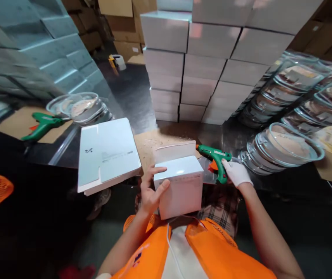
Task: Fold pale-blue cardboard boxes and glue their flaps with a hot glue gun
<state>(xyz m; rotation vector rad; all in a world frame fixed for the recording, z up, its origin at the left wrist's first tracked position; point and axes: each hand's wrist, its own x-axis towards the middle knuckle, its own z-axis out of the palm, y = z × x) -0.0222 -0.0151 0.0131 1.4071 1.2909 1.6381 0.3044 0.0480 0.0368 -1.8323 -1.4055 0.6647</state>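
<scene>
A white box (180,190) stands on the near edge of the table with one flap raised at its far side. My bare left hand (151,190) grips its left side, thumb and a finger lying over the top. My right hand (237,173), in a white glove, is closed at the rear of a green glue gun (217,155) with an orange trigger; the fingers are partly hidden. The gun's nozzle points left, close to the raised flap. A pale stick-like piece shows behind the gun.
Flat white cartons (110,151) lie stacked at the left. Beyond them are clear round containers (83,108) and another green glue gun (42,126). White boxes (203,69) form a tall wall ahead. More round containers (288,145) are piled at the right. A tape dispenser (117,62) sits farther back.
</scene>
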